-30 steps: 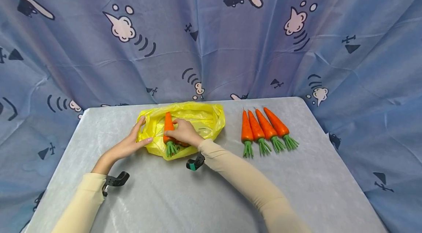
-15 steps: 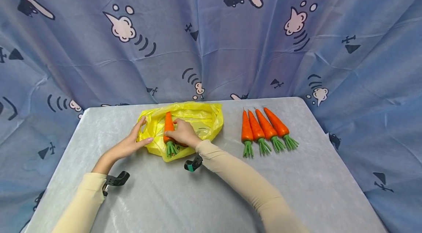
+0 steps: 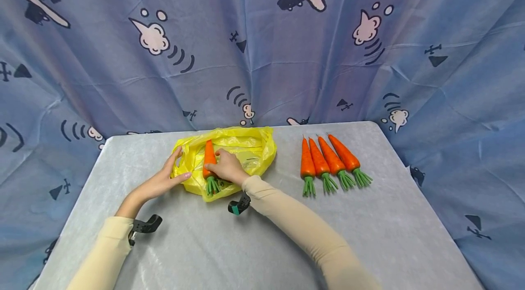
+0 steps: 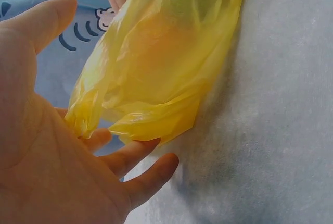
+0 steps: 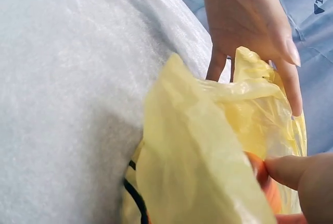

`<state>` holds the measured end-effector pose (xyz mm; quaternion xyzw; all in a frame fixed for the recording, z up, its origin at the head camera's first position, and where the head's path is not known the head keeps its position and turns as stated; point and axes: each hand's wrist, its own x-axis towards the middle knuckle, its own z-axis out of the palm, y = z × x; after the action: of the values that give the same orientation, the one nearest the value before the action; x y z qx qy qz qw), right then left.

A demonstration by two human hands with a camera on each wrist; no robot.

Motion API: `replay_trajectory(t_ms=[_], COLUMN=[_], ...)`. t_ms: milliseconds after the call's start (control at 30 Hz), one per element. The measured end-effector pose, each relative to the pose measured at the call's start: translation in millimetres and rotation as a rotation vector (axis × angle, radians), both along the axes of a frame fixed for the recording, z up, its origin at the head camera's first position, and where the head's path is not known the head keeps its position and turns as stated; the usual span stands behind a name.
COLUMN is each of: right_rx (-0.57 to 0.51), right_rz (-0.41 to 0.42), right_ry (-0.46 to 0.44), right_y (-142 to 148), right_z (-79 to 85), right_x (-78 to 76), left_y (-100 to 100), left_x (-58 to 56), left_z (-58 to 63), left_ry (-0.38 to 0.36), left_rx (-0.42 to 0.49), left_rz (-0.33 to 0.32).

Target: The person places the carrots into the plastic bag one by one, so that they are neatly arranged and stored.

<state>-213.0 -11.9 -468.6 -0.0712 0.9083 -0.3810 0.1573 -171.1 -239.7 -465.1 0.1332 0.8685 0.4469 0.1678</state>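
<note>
A yellow plastic bag lies with its mouth spread open near the table's far edge. Inside its left part, my right hand pinches an orange carrot with green stem ends toward me; the bag film partly hides that carrot in the right wrist view. Something beneath the carrot is mostly covered by the hand. At the bag's left end, my left hand has its fingers spread, touching the bag's edge. The left wrist view shows those fingers nearly straight beside the gathered yellow film.
Several carrots lie side by side right of the bag, tips away from me. They rest on a grey-white covered table. A blue curtain with printed planes hangs behind it.
The right hand and forearm have shifted slightly left, still holding the carrot in the bag. The bag's right side has drawn in a little. The left hand is almost unmoved.
</note>
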Motion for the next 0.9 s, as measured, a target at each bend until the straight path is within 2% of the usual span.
replay_trajectory(t_ms=[300, 900], right_rx=[0.008, 0.067], right_rz=[0.061, 0.074], right_ry=[-0.003, 0.057], right_y=[2.0, 1.8], right_z=[-2.8, -8.9], right_x=[1.0, 2.2], left_y=[-0.7, -2.3], left_x=[0.1, -0.4], left_z=[-1.7, -1.8], left_ry=[-0.01, -0.004], left_rx=[-0.016, -0.003], left_rz=[0.004, 0.003])
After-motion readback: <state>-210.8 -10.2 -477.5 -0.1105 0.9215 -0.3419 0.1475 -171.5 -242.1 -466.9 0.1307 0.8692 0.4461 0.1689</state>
